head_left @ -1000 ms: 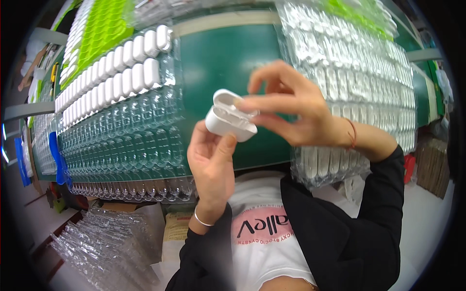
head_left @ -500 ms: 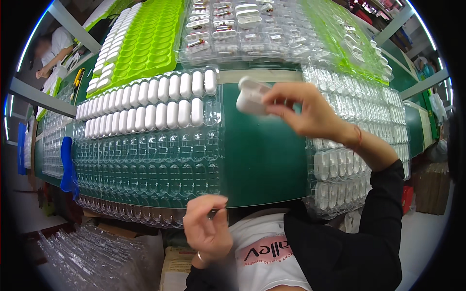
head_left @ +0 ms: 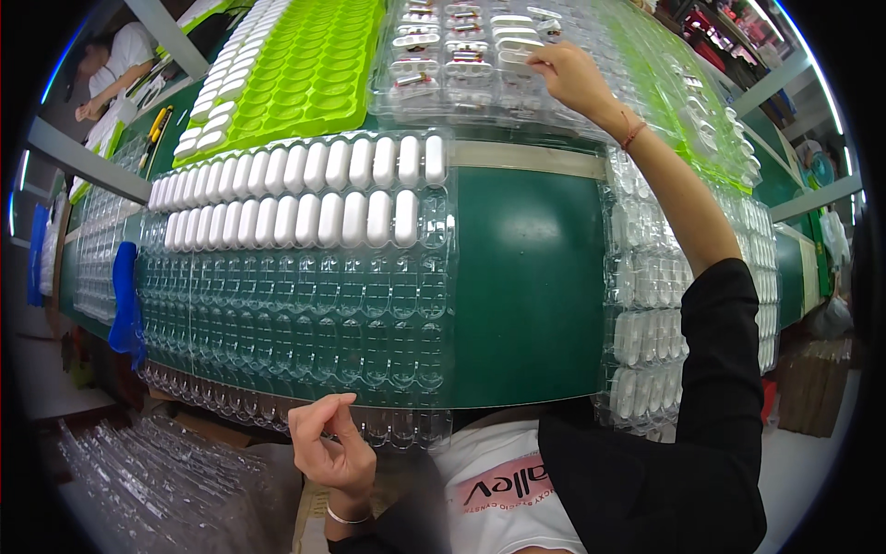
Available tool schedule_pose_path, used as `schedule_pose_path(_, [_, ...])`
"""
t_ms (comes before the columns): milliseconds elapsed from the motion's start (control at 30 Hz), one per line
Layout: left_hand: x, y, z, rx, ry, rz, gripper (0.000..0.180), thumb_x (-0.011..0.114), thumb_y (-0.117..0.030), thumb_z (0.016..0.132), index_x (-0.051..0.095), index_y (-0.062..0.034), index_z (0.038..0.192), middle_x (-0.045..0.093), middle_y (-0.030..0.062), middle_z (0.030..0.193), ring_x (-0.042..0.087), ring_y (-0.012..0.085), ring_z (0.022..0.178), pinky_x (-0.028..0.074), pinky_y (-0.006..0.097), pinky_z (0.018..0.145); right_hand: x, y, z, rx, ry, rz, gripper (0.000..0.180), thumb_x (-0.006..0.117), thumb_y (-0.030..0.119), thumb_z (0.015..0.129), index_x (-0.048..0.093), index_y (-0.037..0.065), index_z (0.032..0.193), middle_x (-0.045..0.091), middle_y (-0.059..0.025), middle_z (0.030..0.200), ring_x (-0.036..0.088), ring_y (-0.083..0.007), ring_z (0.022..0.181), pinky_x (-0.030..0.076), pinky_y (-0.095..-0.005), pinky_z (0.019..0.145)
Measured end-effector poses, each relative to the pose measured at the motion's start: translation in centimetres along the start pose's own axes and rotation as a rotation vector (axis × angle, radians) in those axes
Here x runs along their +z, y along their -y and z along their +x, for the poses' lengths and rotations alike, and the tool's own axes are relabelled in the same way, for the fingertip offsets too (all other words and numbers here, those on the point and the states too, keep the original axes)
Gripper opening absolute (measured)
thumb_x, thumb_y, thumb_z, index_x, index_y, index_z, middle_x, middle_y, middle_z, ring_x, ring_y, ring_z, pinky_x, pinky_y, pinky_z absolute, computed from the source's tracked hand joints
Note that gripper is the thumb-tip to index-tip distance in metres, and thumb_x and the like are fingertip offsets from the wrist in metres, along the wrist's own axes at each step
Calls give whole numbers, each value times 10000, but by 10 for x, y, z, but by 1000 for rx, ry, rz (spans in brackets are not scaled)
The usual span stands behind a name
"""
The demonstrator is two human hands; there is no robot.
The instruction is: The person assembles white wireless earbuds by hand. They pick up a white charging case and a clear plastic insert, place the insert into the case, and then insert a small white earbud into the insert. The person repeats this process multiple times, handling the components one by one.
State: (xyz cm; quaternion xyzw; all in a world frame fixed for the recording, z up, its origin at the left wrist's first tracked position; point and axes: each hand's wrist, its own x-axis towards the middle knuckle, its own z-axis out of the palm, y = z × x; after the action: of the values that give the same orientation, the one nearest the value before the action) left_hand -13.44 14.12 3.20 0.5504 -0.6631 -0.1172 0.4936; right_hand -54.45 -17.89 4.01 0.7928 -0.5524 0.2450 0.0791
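Observation:
My right hand [head_left: 574, 81] reaches to the clear compartment tray [head_left: 415, 97] at the back. Its thumb and forefinger pinch the end of a white oval plastic shell [head_left: 517, 53], beside other white shells in that tray. Whether the shell is lifted or still seated, I cannot tell. Near the table's front edge, my left hand [head_left: 334, 448] is closed, fingers curled toward the thumb, with nothing visible in them. Beyond it lies a wide clear blister tray [head_left: 305, 286], its two far rows filled with white oval cases [head_left: 355, 219].
A green tray [head_left: 305, 88] with white cases stands at the back left. Clear trays of parts [head_left: 637, 332] are stacked at the right. A blue strip [head_left: 125, 295] sits by the blister tray's left edge. Clear trays [head_left: 175, 489] lie at the lower left; a co-worker [head_left: 120, 69] is far left.
My right hand has moved away from above the green table to the back tray; the white shell it held there is no longer over the table. My left hand has shifted left and slightly down.

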Motion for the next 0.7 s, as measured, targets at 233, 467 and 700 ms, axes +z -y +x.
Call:
schedule_pose_path(233, [-32,43,73,175,-47,270,116,615,97,834,626,2,900,656,86,859,581,169,733,428,256,580,-35,32,-44,-104,-138,107,172,625,66,857,689,48,1017,670,-120,1068,609,-313,989,485,-366,825])
schedule_pose_path(467, [-61,240,250,-40,89,1067,311,648,-139,822,626,-43,1117,658,217,1009,621,401,939,486,485,776,-115,96,-153,-33,20,136,201,662,-57,792,678,13,980,666,-126,991,623,-285,901,489,-340,795])
schedule_pose_path(700, [-89,336,274,207,-16,1091,408,461,-10,851,567,1,1245,614,217,1194,588,370,1087,456,414,921,-179,32,-264,498,-200,200,170,641,13,854,688,17,1018,702,-95,871,649,-166,756,496,-258,680])
